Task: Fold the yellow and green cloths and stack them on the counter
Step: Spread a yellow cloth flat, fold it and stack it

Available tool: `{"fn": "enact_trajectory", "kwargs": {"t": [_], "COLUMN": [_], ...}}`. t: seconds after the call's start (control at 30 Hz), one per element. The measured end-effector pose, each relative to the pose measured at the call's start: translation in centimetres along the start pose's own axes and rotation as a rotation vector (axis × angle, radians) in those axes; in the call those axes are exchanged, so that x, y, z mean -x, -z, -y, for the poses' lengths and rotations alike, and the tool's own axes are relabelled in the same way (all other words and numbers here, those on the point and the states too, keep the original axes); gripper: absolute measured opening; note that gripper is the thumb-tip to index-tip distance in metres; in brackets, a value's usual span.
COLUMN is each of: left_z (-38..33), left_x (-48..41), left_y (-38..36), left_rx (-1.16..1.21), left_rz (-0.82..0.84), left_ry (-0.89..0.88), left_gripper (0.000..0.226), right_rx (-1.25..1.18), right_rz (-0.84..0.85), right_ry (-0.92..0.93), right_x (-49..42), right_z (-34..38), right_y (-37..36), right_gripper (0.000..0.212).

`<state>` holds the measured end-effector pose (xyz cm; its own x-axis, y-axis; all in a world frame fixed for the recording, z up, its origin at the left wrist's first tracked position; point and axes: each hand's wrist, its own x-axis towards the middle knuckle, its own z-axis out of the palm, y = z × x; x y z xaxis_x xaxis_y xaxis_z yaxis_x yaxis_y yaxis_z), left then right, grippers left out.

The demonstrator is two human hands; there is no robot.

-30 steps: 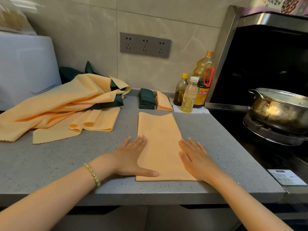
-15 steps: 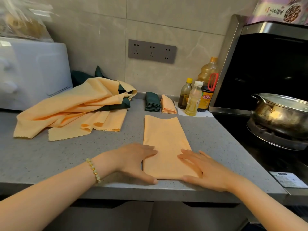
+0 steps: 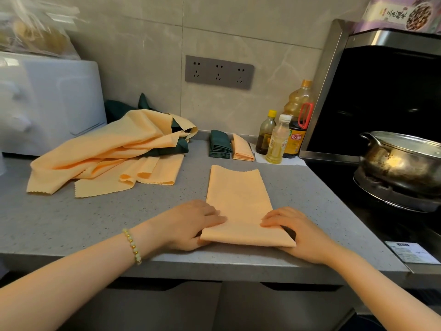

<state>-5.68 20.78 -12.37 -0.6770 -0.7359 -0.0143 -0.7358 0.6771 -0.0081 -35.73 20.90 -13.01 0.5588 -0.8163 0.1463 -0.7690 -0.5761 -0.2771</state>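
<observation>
**Both hands grip the near end of a folded yellow strip**

The yellow cloth (image 3: 238,199), folded into a long strip, lies on the grey counter (image 3: 71,223) at its front edge. The left hand (image 3: 191,223) pinches the strip's near left corner and the right hand (image 3: 301,235) its near right corner, fingers curled over the top. The near end is raised slightly off the surface.

From the strip:
- **10 o'clock:** a loose heap of yellow and green cloths (image 3: 107,158).
- **12 o'clock, by the wall:** a folded green stack (image 3: 220,144) just beside a folded yellow stack (image 3: 242,149).
- **1 o'clock:** oil bottles (image 3: 276,139).
- **2 o'clock:** a steel pot (image 3: 401,158).
</observation>
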Motion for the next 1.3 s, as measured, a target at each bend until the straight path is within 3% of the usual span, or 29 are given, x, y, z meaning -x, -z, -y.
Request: {"fn": "enact_trajectory", "kwargs": {"t": [0.13,0.27,0.43,0.57,0.7,0.73,0.8,0.93,1.1,1.3], "left_z": [-0.1,0.3,1.1,1.8,1.7,1.8,2.2,4.0,4.2,4.0], "left_x": [0.2,0.3,-0.5,-1.5,-2.8,-3.5,-4.7,-6.7,-7.2,-7.0], "left_y": [0.1,-0.5,-0.8,-1.1,-0.6,-0.3,0.2,0.2,-0.5,-1.1], "left_rx": [0.033,0.187,0.241,0.349,0.495,0.581,0.678,0.674,0.664,0.701], "left_rz": [-0.015,-0.045,-0.056,-0.115,-0.241,-0.276,-0.355,-0.369,-0.317,-0.377], "left_ry": [-0.048,-0.002,0.093,0.196,0.266,0.334,0.472,0.648,0.733,0.776], "left_gripper": [0.058,0.058,0.062,0.052,0.027,0.038,0.063,0.058,0.025,0.029], "right_rx": [0.048,0.039,0.067,0.075,-0.272,-0.347,-0.413,-0.350,-0.304,-0.341], "right_rz": [0.048,0.163,0.112,0.101,0.012,-0.006,-0.018,-0.021,-0.112,-0.175], "right_ry": [0.129,-0.063,-0.087,-0.081,-0.219,-0.283,-0.422,-0.659,-0.735,-0.736], "right_x": [-0.1,0.2,-0.7,-1.7,-4.2,-5.3,-7.5,-10.9,-11.7,-11.4], "right_z": [0.4,0.6,0.2,0.0,1.0,0.9,0.1,-1.9,-2.7,-2.7], "right_y": [-0.2,-0.4,0.1,0.7,2.1,2.3,2.5,1.8,0.4,0.2], "right_gripper": [0.040,0.070,0.056,0.042,0.018,0.007,0.023,0.040,0.025,0.022]}}
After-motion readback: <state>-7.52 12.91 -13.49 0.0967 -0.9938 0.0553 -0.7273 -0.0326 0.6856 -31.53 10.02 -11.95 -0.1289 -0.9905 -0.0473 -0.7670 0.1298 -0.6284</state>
